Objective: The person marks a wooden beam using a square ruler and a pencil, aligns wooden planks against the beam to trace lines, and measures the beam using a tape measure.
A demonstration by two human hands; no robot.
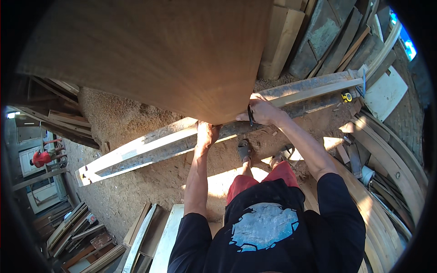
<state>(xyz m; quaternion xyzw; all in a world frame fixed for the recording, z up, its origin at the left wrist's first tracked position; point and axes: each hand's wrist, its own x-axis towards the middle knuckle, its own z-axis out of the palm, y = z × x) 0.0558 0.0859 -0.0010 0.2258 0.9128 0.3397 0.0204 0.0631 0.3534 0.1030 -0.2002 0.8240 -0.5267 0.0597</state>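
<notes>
Brown panel (pixel 150 54) looms beyond the fingers (pixel 242 117), right hand (pixel 264 111) pinching a slim black object (pixel 250 115), left hand (pixel 206 135) with grip unclear.

L hand (pixel 207 135) & R hand (pixel 264 111) fwd, half-curled, close together

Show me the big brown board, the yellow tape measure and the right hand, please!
Big brown board (pixel 168 50): head view, middle of its broad face.
Yellow tape measure (pixel 346 97): head view, its case.
Right hand (pixel 262 110): head view, its back.
</notes>
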